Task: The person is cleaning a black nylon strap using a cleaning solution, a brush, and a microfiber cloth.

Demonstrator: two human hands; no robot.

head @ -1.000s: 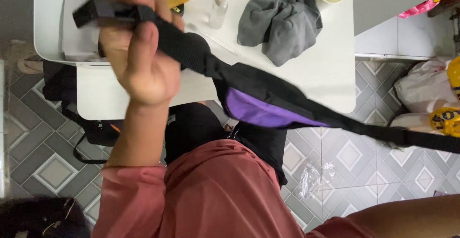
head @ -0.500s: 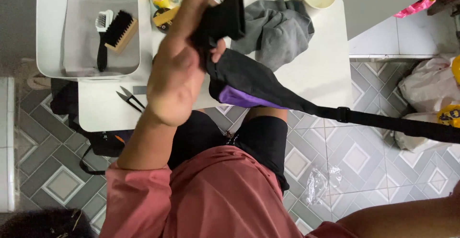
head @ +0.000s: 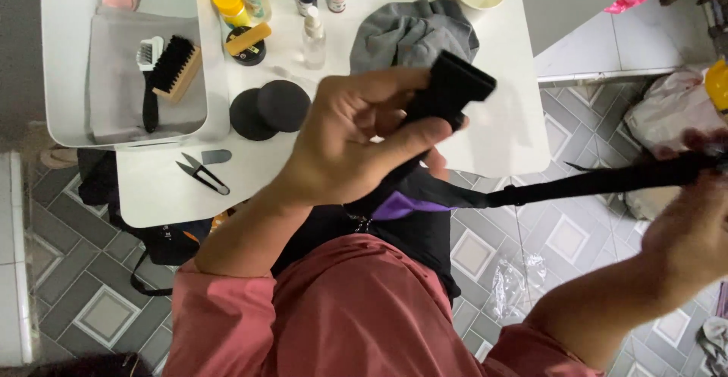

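Head view shows the left hand (head: 356, 146) pinching the black plastic buckle end (head: 453, 89) of a black woven strap (head: 607, 182) above the white table (head: 500, 134). At the right, the right hand (head: 694, 233) seems closed on the strap's other end, though blur hides the fingers. The strap looks light and soft, so I judge the stiff buckle the best place to hold.

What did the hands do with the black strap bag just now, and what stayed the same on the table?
The left hand, gripping the black buckle end, swung from the left over the tray toward the grey cloth. The strap now stretches out to the right hand, which has come into view and seems to grip it. The bag's purple part has bunched up below the left hand. The brushes, bottles and snips stayed put.
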